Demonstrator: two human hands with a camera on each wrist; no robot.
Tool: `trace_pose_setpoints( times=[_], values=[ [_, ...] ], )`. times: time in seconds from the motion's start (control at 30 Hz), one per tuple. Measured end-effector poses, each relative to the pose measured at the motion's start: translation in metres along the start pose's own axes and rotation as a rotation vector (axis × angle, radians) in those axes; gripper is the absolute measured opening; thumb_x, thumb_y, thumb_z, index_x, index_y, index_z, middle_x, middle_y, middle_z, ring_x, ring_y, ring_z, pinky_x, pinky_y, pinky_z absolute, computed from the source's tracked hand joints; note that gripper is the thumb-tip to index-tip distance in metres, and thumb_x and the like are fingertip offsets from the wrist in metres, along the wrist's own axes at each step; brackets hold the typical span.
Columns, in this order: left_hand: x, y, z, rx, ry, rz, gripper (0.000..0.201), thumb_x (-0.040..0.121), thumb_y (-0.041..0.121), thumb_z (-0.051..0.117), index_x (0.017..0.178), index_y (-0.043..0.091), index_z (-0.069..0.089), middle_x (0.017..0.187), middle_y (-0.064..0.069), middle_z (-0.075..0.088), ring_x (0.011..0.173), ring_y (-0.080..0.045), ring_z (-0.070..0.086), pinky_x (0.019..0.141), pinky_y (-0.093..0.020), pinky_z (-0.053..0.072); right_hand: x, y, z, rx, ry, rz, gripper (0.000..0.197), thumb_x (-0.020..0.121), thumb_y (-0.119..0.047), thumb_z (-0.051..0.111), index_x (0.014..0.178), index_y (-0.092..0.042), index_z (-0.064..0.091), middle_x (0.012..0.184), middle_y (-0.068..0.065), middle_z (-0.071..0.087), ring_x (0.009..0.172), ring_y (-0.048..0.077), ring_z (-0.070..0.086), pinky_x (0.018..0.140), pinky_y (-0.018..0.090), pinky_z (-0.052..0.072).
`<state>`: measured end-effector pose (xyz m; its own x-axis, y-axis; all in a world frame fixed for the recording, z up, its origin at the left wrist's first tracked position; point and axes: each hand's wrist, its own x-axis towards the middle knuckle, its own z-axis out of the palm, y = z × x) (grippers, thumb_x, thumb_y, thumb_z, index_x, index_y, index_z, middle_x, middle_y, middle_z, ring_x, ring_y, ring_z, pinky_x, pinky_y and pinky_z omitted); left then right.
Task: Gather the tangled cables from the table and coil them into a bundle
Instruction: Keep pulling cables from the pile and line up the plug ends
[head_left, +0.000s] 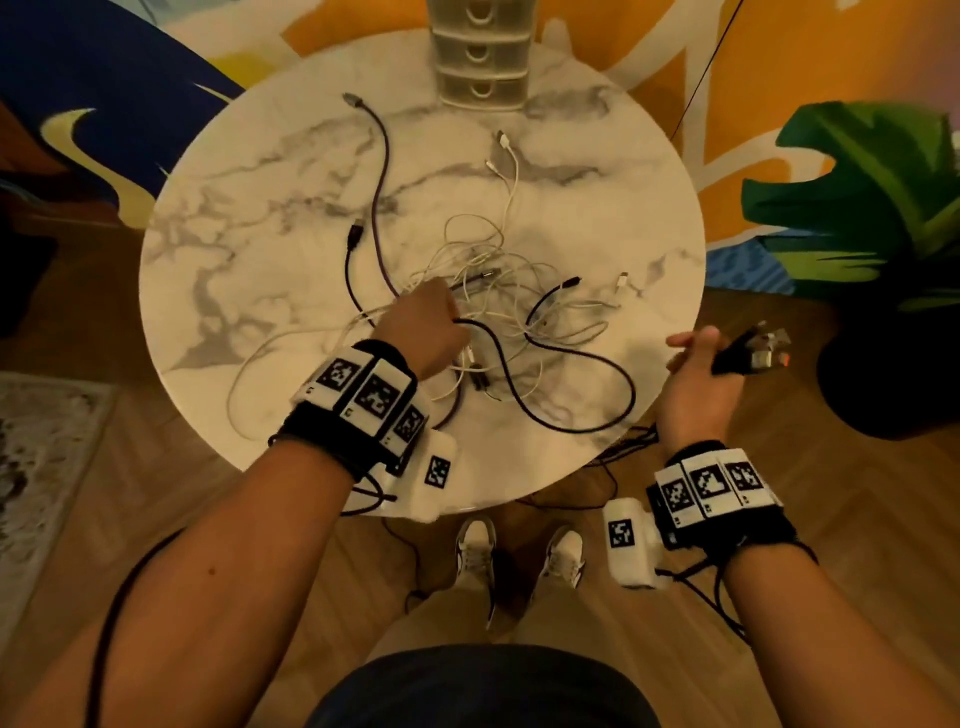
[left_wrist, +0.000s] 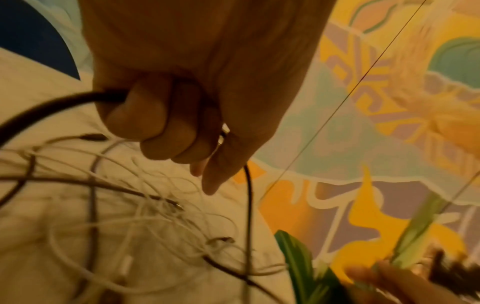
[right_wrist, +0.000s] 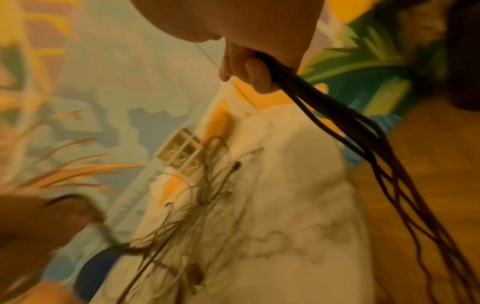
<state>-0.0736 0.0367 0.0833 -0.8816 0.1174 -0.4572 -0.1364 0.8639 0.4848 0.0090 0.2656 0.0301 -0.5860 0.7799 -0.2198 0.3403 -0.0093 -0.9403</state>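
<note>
A tangle of thin white cables (head_left: 498, 280) and dark cables lies on the round marble table (head_left: 249, 218). My left hand (head_left: 423, 325) is down over the tangle's near side. Its fingers (left_wrist: 155, 123) are curled round a black cable (left_wrist: 78, 100) that loops over the table's front right (head_left: 571, 410). A purple-black cable (head_left: 382, 171) trails away to the far left. My right hand (head_left: 693, 364) hovers just past the table's right edge. It grips a bunch of dark cables (right_wrist: 324, 102) whose strands hang down towards the floor, with connector ends (head_left: 758, 345) sticking out to the right.
A small plastic drawer unit (head_left: 480, 57) stands at the table's far edge. A potted plant (head_left: 872, 208) in a dark pot (head_left: 893, 384) sits close on the right. Wooden floor, a pale rug (head_left: 41, 467) on the left, and my shoes (head_left: 475, 551) lie below the table's near edge.
</note>
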Motion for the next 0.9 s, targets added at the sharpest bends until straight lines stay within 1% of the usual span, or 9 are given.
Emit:
trace_pose_setpoints(
  times=[0.13, 0.2, 0.27, 0.33, 0.47, 0.67, 0.77, 0.8, 0.9],
  values=[
    [-0.029, 0.044, 0.025, -0.192, -0.163, 0.132, 0.031, 0.082, 0.022, 0.062, 0.108, 0.015, 0.047, 0.086, -0.003, 0.056, 0.068, -0.014, 0.051, 0.053, -0.03, 0.036, -0.03, -0.021, 0.017, -0.143, -0.393, -0.301, 0.031, 0.102, -0.031, 0.036, 0.095, -0.02, 0.064, 0.087, -0.01, 0.061, 0.079, -0.009, 0.054, 0.074, 0.006, 0.04],
    [-0.036, 0.061, 0.038, -0.329, -0.15, 0.178, 0.025, 0.086, 0.023, 0.058, 0.108, 0.016, 0.048, 0.085, -0.001, 0.056, 0.069, -0.014, 0.053, 0.056, -0.032, 0.039, -0.039, -0.017, 0.025, -0.188, -0.527, -0.24, 0.03, 0.097, -0.041, 0.043, 0.089, -0.023, 0.065, 0.084, -0.004, 0.065, 0.08, 0.009, 0.061, 0.08, 0.029, 0.05],
    [-0.038, 0.067, 0.048, -0.428, -0.123, 0.211, 0.019, 0.09, 0.022, 0.054, 0.108, 0.016, 0.048, 0.078, 0.002, 0.052, 0.065, -0.012, 0.049, 0.057, -0.029, 0.037, -0.038, -0.014, 0.024, -0.164, -0.502, -0.146, 0.031, 0.095, -0.041, 0.048, 0.072, -0.024, 0.06, 0.07, 0.001, 0.061, 0.066, 0.021, 0.056, 0.071, 0.045, 0.047],
    [-0.037, 0.059, 0.056, -0.413, -0.128, 0.283, 0.013, 0.095, 0.023, 0.05, 0.104, 0.014, 0.049, 0.074, 0.003, 0.05, 0.062, -0.012, 0.046, 0.059, -0.028, 0.037, -0.03, -0.018, 0.017, -0.218, -0.4, -0.14, 0.036, 0.096, -0.036, 0.049, 0.062, -0.024, 0.051, 0.061, -0.001, 0.053, 0.055, 0.016, 0.047, 0.063, 0.039, 0.04],
    [-0.021, 0.003, 0.066, -0.188, -0.196, 0.323, 0.029, 0.101, 0.033, 0.037, 0.085, 0.017, 0.057, 0.082, 0.0, 0.06, 0.076, -0.02, 0.055, 0.075, -0.036, 0.045, -0.004, -0.029, 0.001, -0.071, -0.22, -0.075, 0.031, 0.098, -0.032, 0.048, 0.068, -0.023, 0.049, 0.06, -0.006, 0.047, 0.049, 0.003, 0.042, 0.059, 0.028, 0.033],
    [0.009, -0.038, 0.046, 0.009, 0.113, 0.275, 0.035, 0.099, 0.037, 0.036, 0.073, 0.018, 0.05, 0.071, -0.005, 0.058, 0.072, -0.025, 0.055, 0.067, -0.038, 0.041, 0.006, -0.02, -0.002, -0.092, -0.223, -0.035, 0.035, 0.099, -0.032, 0.044, 0.068, -0.021, 0.055, 0.067, -0.004, 0.054, 0.061, 0.009, 0.051, 0.061, 0.027, 0.035],
    [0.005, -0.009, 0.04, -0.067, 0.342, 0.341, 0.039, 0.099, 0.037, 0.039, 0.07, 0.014, 0.051, 0.065, -0.007, 0.058, 0.065, -0.028, 0.054, 0.062, -0.037, 0.039, 0.012, -0.024, -0.003, -0.037, -0.154, -0.128, 0.028, 0.101, -0.027, 0.04, 0.097, -0.014, 0.065, 0.106, 0.003, 0.062, 0.102, 0.015, 0.057, 0.081, 0.02, 0.04],
    [0.0, 0.003, 0.039, -0.058, 0.374, 0.365, 0.037, 0.098, 0.038, 0.04, 0.07, 0.016, 0.051, 0.065, -0.007, 0.059, 0.064, -0.028, 0.054, 0.061, -0.036, 0.039, 0.014, -0.031, -0.003, 0.013, -0.125, -0.194, 0.027, 0.101, -0.026, 0.039, 0.101, -0.013, 0.064, 0.109, 0.002, 0.061, 0.102, 0.012, 0.056, 0.082, 0.016, 0.041],
    [-0.016, 0.033, 0.04, -0.028, 0.432, 0.482, 0.035, 0.098, 0.041, 0.039, 0.069, 0.021, 0.046, 0.057, 0.001, 0.051, 0.054, -0.022, 0.05, 0.052, -0.032, 0.036, 0.001, -0.044, 0.003, 0.118, -0.199, -0.295, 0.039, 0.1, -0.03, 0.039, 0.086, 0.001, 0.059, 0.068, -0.015, 0.058, 0.062, 0.0, 0.048, 0.064, 0.017, 0.04]
  ],
)
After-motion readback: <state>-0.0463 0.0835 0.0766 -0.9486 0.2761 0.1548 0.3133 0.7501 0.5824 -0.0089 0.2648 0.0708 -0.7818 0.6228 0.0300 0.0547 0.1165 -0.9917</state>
